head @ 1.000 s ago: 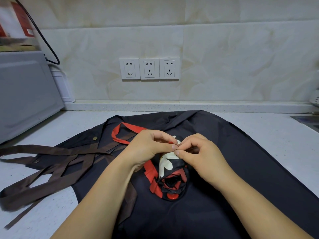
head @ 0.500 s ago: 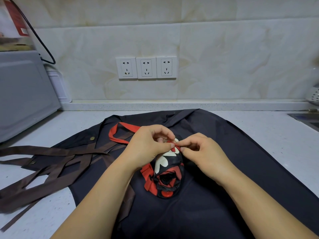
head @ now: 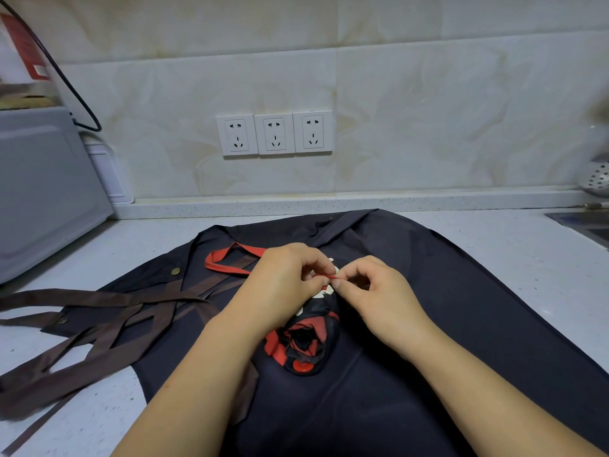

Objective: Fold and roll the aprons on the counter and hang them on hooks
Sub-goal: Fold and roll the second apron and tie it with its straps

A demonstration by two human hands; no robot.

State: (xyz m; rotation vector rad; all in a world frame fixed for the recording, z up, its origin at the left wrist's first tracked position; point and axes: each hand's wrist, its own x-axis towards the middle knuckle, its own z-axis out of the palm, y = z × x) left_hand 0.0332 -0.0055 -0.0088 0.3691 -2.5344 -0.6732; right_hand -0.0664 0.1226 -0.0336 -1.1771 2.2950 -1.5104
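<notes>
A rolled apron (head: pixel 308 341), black with red and white patches, lies on top of a flat dark navy apron (head: pixel 445 308) spread over the counter. A red strap (head: pixel 230 258) loops out from the roll to the left. My left hand (head: pixel 283 285) and my right hand (head: pixel 379 291) meet above the roll's far end. Both pinch a thin piece of the red strap between thumb and fingertips. The far end of the roll is hidden under my hands.
Brown apron straps (head: pixel 82 328) trail across the white counter (head: pixel 527 252) to the left. A grey appliance (head: pixel 43 189) stands at the far left. Three wall sockets (head: pixel 273 135) sit on the tiled wall. A sink edge (head: pixel 583 222) is at the right.
Both hands stay at the roll's far end; the red strap piece has come into view, pinched between their fingertips. The roll has barely shifted.
</notes>
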